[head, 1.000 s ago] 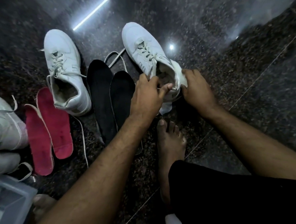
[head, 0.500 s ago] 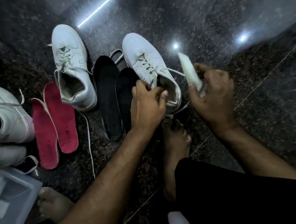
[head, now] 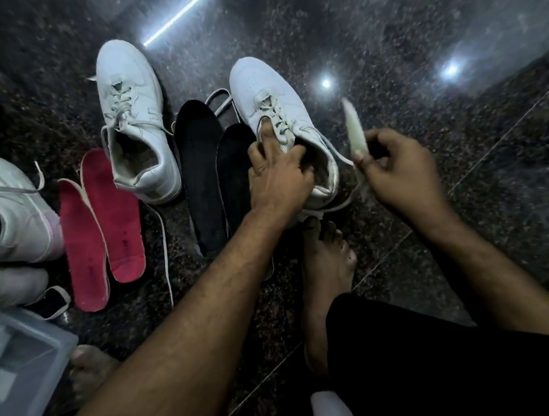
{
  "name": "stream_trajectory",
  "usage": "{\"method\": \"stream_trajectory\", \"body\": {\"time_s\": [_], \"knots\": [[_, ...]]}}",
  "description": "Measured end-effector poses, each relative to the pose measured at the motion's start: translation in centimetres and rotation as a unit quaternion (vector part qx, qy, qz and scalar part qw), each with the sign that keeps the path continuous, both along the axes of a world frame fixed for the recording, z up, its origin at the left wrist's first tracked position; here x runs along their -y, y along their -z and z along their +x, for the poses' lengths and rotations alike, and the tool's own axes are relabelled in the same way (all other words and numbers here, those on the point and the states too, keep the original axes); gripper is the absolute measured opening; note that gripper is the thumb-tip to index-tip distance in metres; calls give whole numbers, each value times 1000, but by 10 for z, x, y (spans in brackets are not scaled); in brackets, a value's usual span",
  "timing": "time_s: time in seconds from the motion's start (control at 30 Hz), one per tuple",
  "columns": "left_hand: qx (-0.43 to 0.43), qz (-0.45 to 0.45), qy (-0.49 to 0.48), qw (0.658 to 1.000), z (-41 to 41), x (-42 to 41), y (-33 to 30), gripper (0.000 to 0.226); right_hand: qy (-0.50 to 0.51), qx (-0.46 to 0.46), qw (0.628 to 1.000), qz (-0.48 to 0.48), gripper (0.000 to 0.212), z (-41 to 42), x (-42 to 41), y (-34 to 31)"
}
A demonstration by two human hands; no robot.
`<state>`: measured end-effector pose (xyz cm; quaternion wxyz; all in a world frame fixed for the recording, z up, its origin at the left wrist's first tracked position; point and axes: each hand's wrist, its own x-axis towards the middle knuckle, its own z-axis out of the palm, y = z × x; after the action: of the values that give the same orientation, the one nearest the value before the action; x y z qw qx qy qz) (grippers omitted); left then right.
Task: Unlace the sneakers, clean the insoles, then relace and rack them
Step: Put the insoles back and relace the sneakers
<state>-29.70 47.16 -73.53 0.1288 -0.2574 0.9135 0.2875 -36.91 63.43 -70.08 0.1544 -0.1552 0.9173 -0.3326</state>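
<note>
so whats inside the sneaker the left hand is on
The left hand rests on the sneaker, fingers across its opening. Behind them only dark lining shows. The right hand holds a pale insole outside it; the shoe's floor is hidden.

We see the left hand (head: 278,179) gripping the collar of a white sneaker (head: 281,112) on the floor (head: 403,39). At three o'clock of it, the right hand (head: 402,173) pinches a pale insole (head: 355,132). At nine o'clock lie two black insoles (head: 201,178).
</note>
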Motion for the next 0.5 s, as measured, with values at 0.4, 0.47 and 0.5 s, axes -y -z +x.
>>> {"method": "stream_trajectory", "body": {"time_s": [0.4, 0.47, 0.5], "knots": [[26, 59, -15, 998, -5, -2, 0, 31, -17, -56, 997, -42, 28, 12, 5, -7], [-3, 62, -10, 998, -3, -1, 1, 28, -66, -77, 995, 2, 35, 14, 5, -3], [-28, 56, -10, 998, -1, 0, 2, 29, -95, -83, 991, 32, 40, 16, 6, -2]]}}
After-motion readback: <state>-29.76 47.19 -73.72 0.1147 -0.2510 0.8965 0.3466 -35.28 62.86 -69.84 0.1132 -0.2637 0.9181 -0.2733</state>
